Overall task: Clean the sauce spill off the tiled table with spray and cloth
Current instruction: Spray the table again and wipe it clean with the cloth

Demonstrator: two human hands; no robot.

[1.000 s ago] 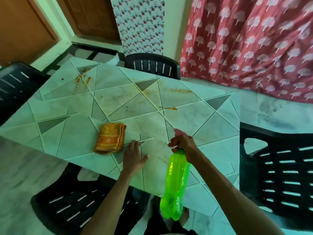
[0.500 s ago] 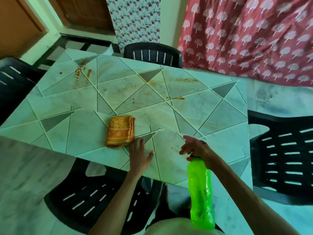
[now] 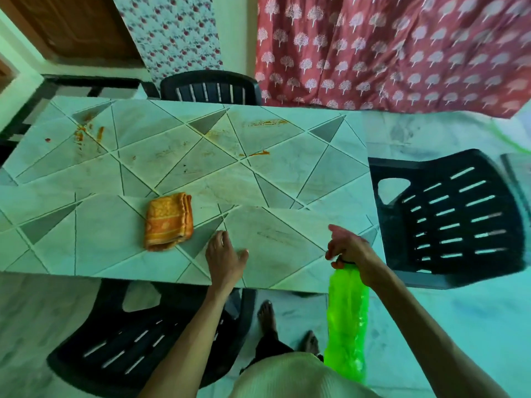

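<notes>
Tabletop [image 3: 100, 231] is streaked with sauce [image 3: 260, 153] farther out. Spray bottle [image 3: 347, 317] is gripped by the right hand [image 3: 349, 249], left hand [image 3: 225, 258] laid flat near the cloth [image 3: 168, 221]. Streaks should be misted first, tbh.

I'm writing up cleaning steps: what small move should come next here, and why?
Probably raise the green bottle and aim it at the sauce streaks across the table. The right hand grips its top, hanging it below the near edge; the left hand rests flat beside the untouched orange cloth.

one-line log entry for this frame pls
left hand: rests on table | right hand: grips green bottle | cloth: untouched | sauce streaks: uncleaned
</notes>
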